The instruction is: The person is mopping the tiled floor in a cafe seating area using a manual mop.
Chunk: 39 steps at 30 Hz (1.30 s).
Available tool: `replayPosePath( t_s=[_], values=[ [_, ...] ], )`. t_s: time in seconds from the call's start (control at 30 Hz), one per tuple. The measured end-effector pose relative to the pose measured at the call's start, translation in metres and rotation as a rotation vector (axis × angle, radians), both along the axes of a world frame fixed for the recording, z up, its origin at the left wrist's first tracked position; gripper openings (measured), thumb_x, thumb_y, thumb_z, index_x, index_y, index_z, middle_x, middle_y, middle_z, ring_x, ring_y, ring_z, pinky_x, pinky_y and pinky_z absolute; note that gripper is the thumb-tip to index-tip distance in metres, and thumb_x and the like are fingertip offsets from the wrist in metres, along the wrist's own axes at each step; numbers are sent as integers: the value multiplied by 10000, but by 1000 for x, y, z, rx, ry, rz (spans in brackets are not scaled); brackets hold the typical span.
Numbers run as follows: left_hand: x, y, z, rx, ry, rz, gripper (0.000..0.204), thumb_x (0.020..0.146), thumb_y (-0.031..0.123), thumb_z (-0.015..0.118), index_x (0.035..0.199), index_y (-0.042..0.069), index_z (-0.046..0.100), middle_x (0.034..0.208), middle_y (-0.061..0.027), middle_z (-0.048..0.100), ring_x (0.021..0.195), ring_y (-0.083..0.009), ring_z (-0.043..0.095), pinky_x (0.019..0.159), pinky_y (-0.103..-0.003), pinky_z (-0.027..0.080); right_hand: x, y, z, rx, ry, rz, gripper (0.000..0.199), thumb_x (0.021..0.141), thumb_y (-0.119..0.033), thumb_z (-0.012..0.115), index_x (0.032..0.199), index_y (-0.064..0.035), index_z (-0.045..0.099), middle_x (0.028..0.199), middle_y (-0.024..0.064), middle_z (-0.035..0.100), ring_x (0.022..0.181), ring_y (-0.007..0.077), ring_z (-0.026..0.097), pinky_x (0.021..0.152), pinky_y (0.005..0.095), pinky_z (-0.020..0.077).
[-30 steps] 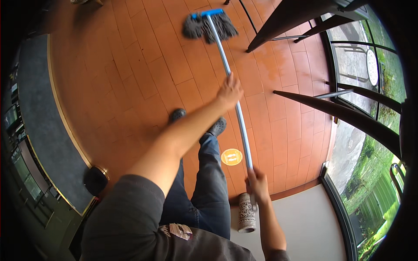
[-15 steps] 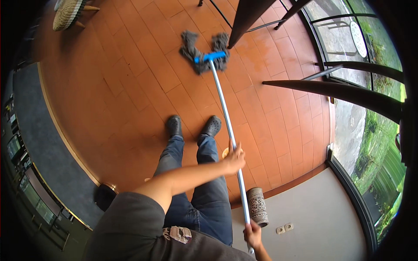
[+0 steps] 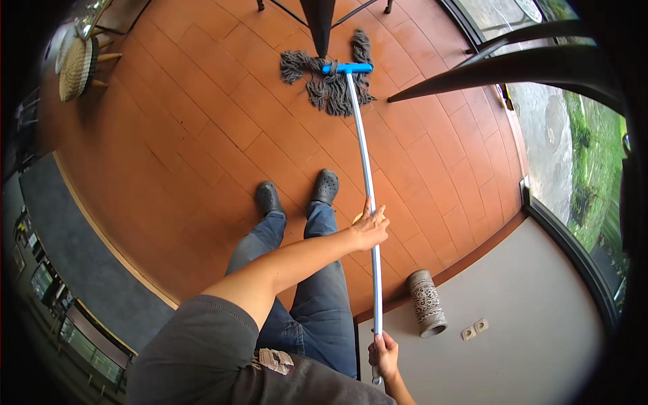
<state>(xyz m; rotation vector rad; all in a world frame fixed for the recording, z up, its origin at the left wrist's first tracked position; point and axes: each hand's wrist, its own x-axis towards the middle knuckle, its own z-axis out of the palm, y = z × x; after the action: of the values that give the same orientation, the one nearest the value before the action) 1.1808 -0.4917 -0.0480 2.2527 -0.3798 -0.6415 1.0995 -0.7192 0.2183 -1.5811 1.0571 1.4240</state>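
On the red tile floor point(image 3: 202, 135), one grey string mop point(image 3: 329, 81) lies spread. Two hands grip its single handle point(image 3: 368, 202): left hand point(image 3: 370, 228) midway, fingers wrapped; right hand point(image 3: 383, 354) closed on the end.

Shiny metal mop handle point(image 3: 363, 162); grey yarn mop head point(image 3: 327, 79); glossy tile floor point(image 3: 202, 135).

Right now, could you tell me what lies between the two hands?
Only bare metal mop handle runs between the left hand and right hand, in the head view.
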Motion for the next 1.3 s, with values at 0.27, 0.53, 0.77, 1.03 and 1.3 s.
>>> replayPosePath(
  t_s=[0.27, 0.53, 0.77, 1.03, 1.3],
  values=[
    [23, -6, 6, 37, -126, -60, 138, 796, 82, 570, 927, 69, 611, 1062, -199, 537, 1316, -396, 359, 1095, -665, 197, -19, 32, 15, 9, 28, -174, 335, 997, -351, 483, 1235, -115, 498, 590, 23, 440, 389, 84, 338, 350, 234, 290],
    [118, 93, -35, 284, -208, 132, 108, 853, 81, 548, 947, 69, 600, 1215, -126, 535, 1373, -312, 333, 1075, -390, 397, 48, 150, -56, 218, -87, -266, 319, 1014, -363, 443, 1222, -125, 482, 616, 14, 390, 405, 88, 324, 367, 247, 312],
    [23, 40, 13, 225, -5, 67, 266, 800, 137, 641, 1053, 60, 611, 1296, -179, 488, 1394, -388, 251, 1080, -437, 345, 5, 74, 14, 74, 10, -12, 285, 1011, -339, 448, 1187, -123, 505, 590, 15, 410, 403, 110, 348, 358, 275, 329],
    [-83, 38, 82, 11, 291, 176, 449, 783, 123, 652, 1212, 54, 539, 1354, -194, 439, 1413, -438, 163, 1122, -478, 294, 22, 62, 113, 21, 214, 254, 251, 1011, -311, 472, 1118, -91, 526, 611, 24, 425, 431, 104, 356, 393, 280, 332],
    [-147, 117, 51, 99, 464, 486, 492, 786, 269, 703, 1208, 97, 515, 1338, -168, 445, 1371, -457, 206, 1131, -494, 263, 75, 132, 70, 328, 64, 1054, 254, 982, -259, 487, 1006, -9, 521, 615, 20, 474, 455, 129, 468, 425, 299, 426]
  ],
)
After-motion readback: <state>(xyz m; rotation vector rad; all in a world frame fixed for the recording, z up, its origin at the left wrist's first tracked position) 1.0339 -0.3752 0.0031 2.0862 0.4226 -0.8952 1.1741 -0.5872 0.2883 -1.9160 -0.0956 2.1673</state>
